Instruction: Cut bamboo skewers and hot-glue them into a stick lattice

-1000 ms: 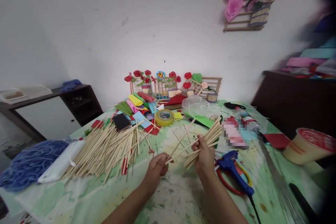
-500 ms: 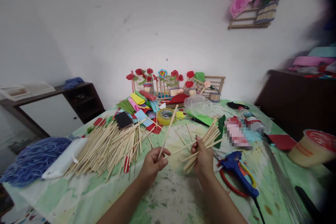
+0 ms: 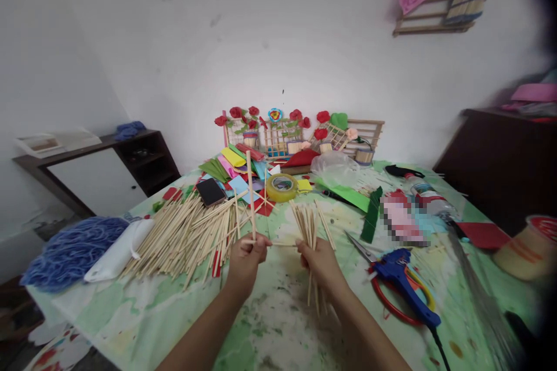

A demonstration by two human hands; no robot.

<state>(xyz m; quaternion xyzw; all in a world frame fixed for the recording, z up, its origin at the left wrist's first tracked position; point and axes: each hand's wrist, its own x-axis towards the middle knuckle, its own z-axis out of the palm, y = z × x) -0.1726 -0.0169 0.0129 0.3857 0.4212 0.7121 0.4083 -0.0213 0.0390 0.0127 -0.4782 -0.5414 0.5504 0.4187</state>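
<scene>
Over the near middle of the desk [image 3: 278,324], the left hand [image 3: 246,252] and the right hand [image 3: 319,258] are raised close together. The left hand's fingers [image 3: 256,240] are pinched around the lower end of a single stick [image 3: 250,191], which stands nearly upright. The right hand is clenched around a bundle of sticks [image 3: 308,226] at about mid-length, so the tops fan out above the fist and the lower ends hang below it. One more thin stick seems to lie crosswise between the two hands; which hand grips it is unclear.

These sticks look light, stiff and smooth, and thin enough to snap if bent. A lone one is probably best held near one end between thumb and fingertip. The bundle likely wants a full wrap around its middle, or single sticks may slide out.

To the left lies a loose stick pile [image 3: 191,235], with a white pouch [image 3: 117,255] and blue yarn [image 3: 65,249] beyond it. A roll of tape [image 3: 282,187] sits farther back. On the right rest a blue glue gun [image 3: 402,278] and red-handled scissors [image 3: 391,307].
</scene>
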